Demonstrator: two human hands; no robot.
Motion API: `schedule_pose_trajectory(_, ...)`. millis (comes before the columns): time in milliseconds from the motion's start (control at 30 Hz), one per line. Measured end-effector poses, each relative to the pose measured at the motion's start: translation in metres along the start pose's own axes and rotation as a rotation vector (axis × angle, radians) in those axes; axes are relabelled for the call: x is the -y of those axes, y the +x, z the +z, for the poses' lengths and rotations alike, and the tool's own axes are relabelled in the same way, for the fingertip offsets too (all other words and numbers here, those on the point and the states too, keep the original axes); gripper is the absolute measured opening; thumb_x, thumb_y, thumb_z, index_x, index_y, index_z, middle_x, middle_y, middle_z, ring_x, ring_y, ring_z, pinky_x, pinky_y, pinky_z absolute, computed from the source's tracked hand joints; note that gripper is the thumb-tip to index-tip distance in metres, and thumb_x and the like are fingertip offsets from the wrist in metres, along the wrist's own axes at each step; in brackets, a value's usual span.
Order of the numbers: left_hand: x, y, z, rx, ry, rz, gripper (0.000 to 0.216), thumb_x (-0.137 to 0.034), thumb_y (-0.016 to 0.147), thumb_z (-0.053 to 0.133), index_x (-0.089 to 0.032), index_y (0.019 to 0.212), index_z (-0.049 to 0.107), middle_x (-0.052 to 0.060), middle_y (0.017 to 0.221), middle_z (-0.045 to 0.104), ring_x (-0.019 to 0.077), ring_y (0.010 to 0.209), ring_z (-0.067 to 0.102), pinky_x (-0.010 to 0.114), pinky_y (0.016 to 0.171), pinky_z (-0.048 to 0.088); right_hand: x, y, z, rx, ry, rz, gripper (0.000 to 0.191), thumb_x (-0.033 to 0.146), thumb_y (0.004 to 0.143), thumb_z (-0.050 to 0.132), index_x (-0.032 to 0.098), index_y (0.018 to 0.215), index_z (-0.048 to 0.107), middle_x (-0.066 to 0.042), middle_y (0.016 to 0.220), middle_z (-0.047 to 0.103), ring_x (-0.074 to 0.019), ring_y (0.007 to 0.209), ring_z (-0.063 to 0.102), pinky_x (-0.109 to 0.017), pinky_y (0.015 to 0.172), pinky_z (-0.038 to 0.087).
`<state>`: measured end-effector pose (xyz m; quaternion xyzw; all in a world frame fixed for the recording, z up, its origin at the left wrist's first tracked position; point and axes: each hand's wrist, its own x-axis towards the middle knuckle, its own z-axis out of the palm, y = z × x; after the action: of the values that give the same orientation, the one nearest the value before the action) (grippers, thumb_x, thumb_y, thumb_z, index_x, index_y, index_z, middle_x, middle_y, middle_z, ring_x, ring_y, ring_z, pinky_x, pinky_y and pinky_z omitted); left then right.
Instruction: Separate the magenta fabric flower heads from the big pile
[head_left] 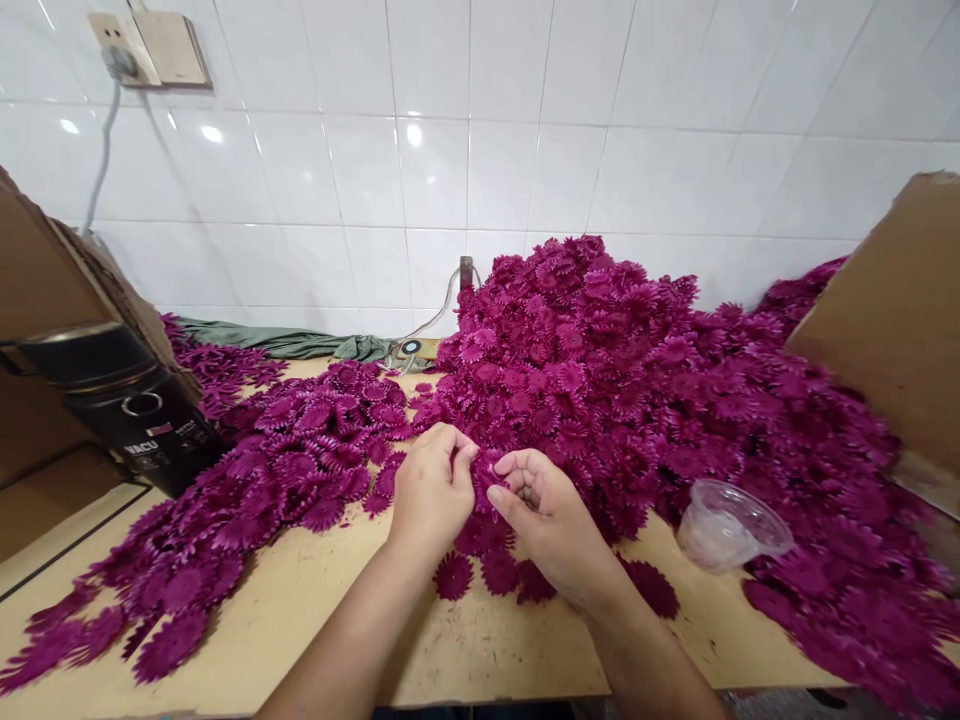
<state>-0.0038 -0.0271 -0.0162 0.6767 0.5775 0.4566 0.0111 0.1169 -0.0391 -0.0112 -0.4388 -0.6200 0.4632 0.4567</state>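
Head view: one piece is in hand, a magenta, fringe-edged artificial flower layer (pixel 489 480) held up between the person's two hands above the pale wooden desk (pixel 300 630), so the handling of it looks unfinished. How much is done is hard to judge: a tall heap of magenta flower layers (pixel 570 370) stands against the wall to the right of centre, a lower magenta pile (pixel 300 450) spreads to the left, and a few loose magenta flower layers (pixel 499 573) lie just below the hands (which of these are worked and which are waiting, I cannot tell). By sheer bulk, plenty would seem to be left if the tall heap is the supply.

As for the grip, the left hand (pixel 431 485) has thumb and forefinger pressed together, apparently pinching the flower's left edge. The right hand (pixel 546 508) is half curled at the opposite edge, with a gap between thumb tip and fingers; whether it pinches petals or merely touches them is unclear.
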Motion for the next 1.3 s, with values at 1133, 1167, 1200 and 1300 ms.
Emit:
schedule_pose_trajectory(1133,-0.009,-0.005,0.0,0.334,-0.433,-0.129,0.012,-0.016,0.072,0.054,-0.019,0.078,0.064,0.002,0.08,0.068,0.0153,0.076,0.061,0.027,0.074,0.047,-0.022,0.009,-0.012,-0.005,0.361,0.127,0.036,0.051,0.064,0.06,0.017,0.059,0.051,0.005,0.053,0.045,-0.0098,0.057,0.042,-0.024,0.059,0.036)
schedule_pose_trajectory(1167,-0.009,-0.005,0.0,0.327,-0.399,-0.123,0.012,-0.016,0.072,0.053,-0.02,0.077,0.064,0.002,0.08,0.068,0.0155,0.076,0.061,0.028,0.074,0.046,-0.023,0.008,-0.012,0.022,0.401,0.145,0.035,0.051,0.065,0.06,0.017,0.063,0.053,0.004,0.055,0.048,-0.0105,0.059,0.044,-0.024,0.061,0.037)
schedule_pose_trajectory(1200,-0.009,-0.006,-0.001,0.317,-0.36,-0.117,0.012,-0.016,0.073,0.052,-0.02,0.076,0.063,0.001,0.079,0.068,0.0155,0.075,0.061,0.028,0.073,0.046,-0.023,0.007,-0.012,0.052,0.427,0.162,0.033,0.049,0.065,0.061,0.017,0.067,0.054,0.003,0.059,0.05,-0.0109,0.062,0.046,-0.025,0.063,0.038)
schedule_pose_trajectory(1300,-0.009,-0.007,-0.002,0.281,-0.24,-0.118,0.012,-0.019,0.075,0.048,-0.02,0.068,0.058,-0.001,0.068,0.064,0.0147,0.066,0.059,0.027,0.064,0.045,-0.022,0.002,-0.009,0.119,0.411,0.157,0.029,0.041,0.063,0.067,0.017,0.075,0.055,0.003,0.067,0.053,-0.0102,0.065,0.048,-0.024,0.065,0.039)
